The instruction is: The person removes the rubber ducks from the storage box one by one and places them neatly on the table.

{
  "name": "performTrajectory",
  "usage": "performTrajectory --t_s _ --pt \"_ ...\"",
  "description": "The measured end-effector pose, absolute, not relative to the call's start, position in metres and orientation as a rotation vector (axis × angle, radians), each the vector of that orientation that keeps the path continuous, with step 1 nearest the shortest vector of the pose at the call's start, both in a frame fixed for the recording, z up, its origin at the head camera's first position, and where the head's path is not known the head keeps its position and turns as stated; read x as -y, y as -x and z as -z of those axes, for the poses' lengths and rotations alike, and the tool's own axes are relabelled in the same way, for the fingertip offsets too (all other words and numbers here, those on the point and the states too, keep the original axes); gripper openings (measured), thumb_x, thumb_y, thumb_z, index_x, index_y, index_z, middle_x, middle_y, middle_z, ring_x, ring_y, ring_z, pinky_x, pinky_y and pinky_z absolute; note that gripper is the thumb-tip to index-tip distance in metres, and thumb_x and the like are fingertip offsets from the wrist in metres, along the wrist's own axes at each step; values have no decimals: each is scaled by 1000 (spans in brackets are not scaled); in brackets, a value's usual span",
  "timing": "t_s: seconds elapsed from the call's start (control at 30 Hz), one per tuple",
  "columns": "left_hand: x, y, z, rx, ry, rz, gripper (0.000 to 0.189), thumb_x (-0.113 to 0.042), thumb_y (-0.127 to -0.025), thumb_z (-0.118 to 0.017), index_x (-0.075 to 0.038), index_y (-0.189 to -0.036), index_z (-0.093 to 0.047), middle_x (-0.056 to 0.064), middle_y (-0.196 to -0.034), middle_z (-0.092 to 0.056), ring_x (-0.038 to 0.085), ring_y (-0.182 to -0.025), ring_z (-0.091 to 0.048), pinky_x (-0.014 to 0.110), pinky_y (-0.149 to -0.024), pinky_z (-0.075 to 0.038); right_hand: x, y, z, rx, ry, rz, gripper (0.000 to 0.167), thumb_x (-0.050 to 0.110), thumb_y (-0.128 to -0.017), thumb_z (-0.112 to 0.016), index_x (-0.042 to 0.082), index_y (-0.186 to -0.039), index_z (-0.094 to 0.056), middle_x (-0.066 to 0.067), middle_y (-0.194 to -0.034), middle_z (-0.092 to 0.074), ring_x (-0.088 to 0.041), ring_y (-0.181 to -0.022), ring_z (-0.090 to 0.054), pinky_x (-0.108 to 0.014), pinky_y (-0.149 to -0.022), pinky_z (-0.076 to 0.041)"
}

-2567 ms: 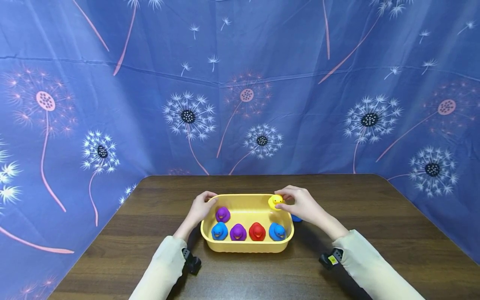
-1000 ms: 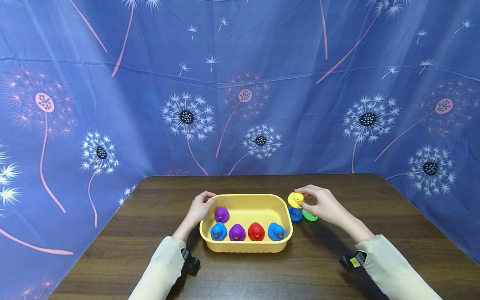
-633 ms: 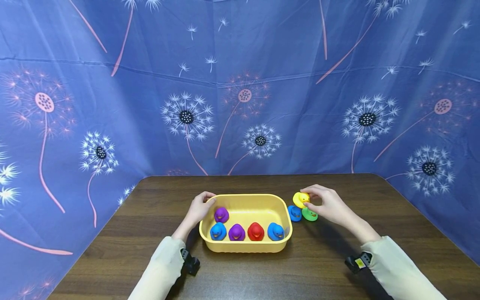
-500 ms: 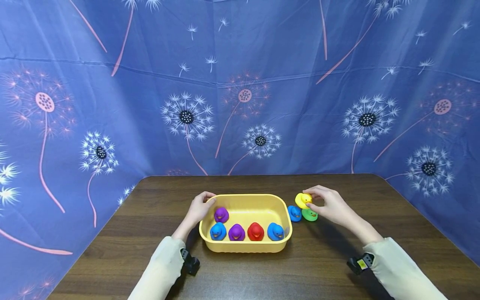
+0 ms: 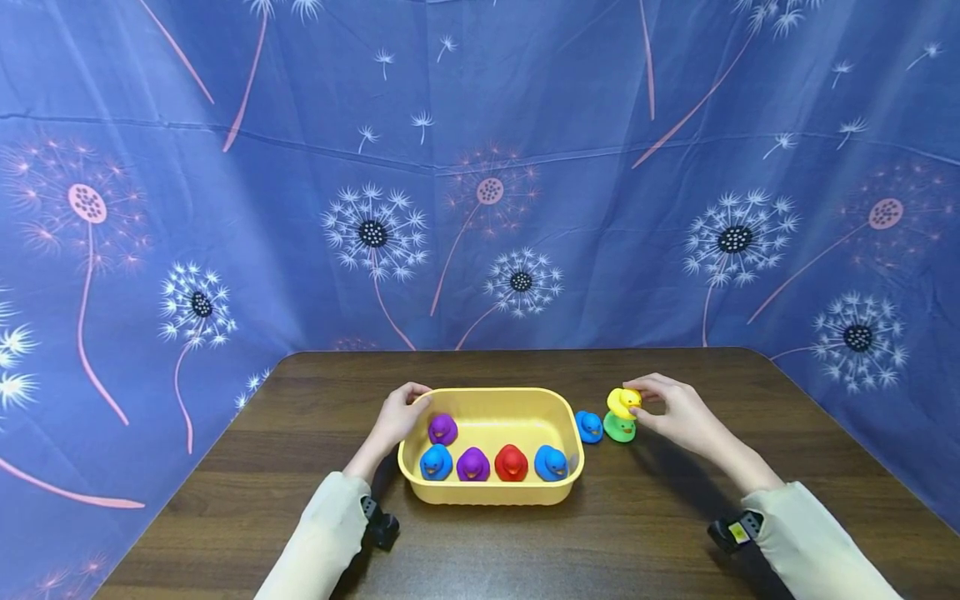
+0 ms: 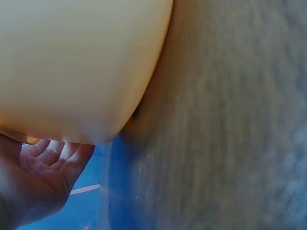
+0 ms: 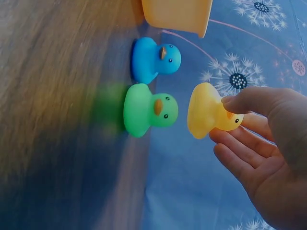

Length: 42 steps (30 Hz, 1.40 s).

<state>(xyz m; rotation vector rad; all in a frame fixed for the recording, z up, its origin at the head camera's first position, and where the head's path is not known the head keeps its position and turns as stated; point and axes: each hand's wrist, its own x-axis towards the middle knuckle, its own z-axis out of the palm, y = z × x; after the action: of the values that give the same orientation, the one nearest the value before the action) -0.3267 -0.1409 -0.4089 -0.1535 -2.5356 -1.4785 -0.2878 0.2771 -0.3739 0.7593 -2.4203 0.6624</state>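
Between the thumb and fingers of my right hand (image 5: 678, 415) is a yellow rubber duck (image 5: 623, 403), pinched and held in the air. In the right wrist view the yellow duck (image 7: 206, 111) is apart from the green rubber duck (image 7: 139, 111), which stands on the table beside a blue rubber duck (image 7: 144, 60). My left hand (image 5: 397, 417) grips the left rear rim of a yellow tub (image 5: 491, 495); its fingers go behind the wall in the left wrist view. Inside the tub sit two purple ducks, including one purple duck (image 5: 442, 429), two blue ducks and a red duck (image 5: 512, 463).
The tub stands on a dark wooden table (image 5: 480, 550). The blue duck (image 5: 589, 427) is close against the tub's right end, with the green duck (image 5: 619, 429) to its right. A blue dandelion-print cloth (image 5: 480, 108) hangs behind the table.
My right hand has carried the yellow duck out from over the tub's right rear corner, rightward past the blue duck to above the green one. The left hand keeps its grip on the tub.
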Motion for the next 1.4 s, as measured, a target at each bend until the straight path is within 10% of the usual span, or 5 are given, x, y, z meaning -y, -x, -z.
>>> performTrajectory --t_s 1.4 --pt "140 326 409 2541 152 1455 20 -12 -89 -58 1 -104 -64 13 -91 -67 17 -80 -57 26 -68 -43 -314 280 394 2606 -593 -617 35 -4 -71 -72 -3 -105 -64 -12 -98 -64 -28 -83 -64 -42 -72 -53"
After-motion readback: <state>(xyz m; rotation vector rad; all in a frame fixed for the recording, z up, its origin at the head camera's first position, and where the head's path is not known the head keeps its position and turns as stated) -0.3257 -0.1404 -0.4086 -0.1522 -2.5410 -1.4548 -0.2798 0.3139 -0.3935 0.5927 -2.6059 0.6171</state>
